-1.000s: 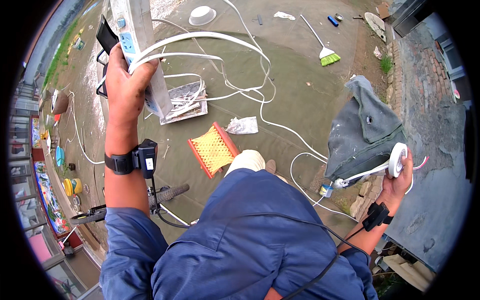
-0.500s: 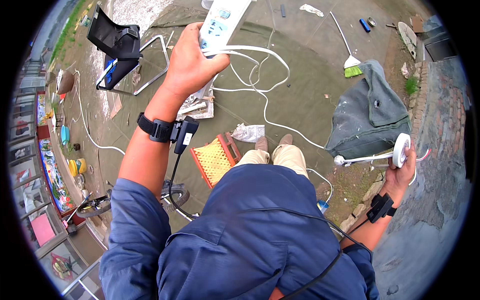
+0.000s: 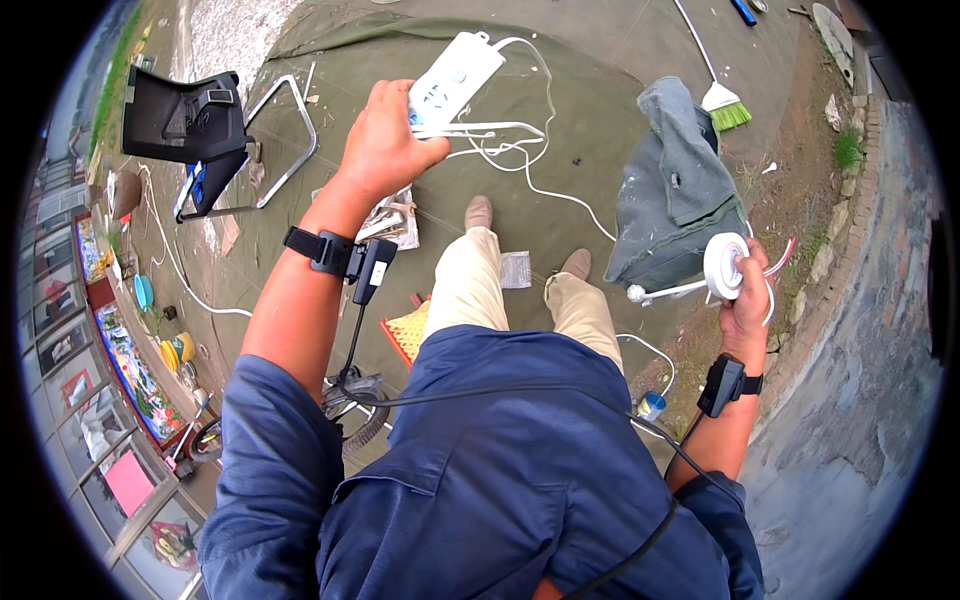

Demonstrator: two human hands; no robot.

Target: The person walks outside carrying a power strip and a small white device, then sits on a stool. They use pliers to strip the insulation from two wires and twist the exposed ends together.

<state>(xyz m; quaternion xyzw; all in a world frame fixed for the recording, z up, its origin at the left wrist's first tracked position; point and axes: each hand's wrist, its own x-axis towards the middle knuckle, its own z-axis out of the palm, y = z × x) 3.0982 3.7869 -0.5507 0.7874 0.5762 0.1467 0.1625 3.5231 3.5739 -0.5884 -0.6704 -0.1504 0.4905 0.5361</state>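
Note:
My left hand (image 3: 393, 140) is closed on a white power strip (image 3: 455, 72), with looped white cable (image 3: 520, 128) passing by my thumb and trailing over the green ground sheet. My right hand (image 3: 742, 300) grips a white round roll (image 3: 719, 268), probably tape, along with a white cord (image 3: 676, 290); wires with red ends (image 3: 780, 257) stick out beyond my fingers. Just behind that hand lies a grey-green cloth bundle (image 3: 660, 190). Between my left forearm and left leg, a shallow tray of scraps (image 3: 398, 228) is partly hidden.
An orange woven stool (image 3: 398, 340) is beside my left leg. A black folding chair (image 3: 180, 115) stands left, a bicycle wheel (image 3: 365, 425) below it. A green broom (image 3: 728, 112) lies upper right. A blue container (image 3: 650, 405) sits by a rough grey slab (image 3: 840, 420) bordered with bricks.
Over the last second the power strip moved rightward in view, away from the chair, and tilted. My right hand rose and moved left. My legs now show a wider step.

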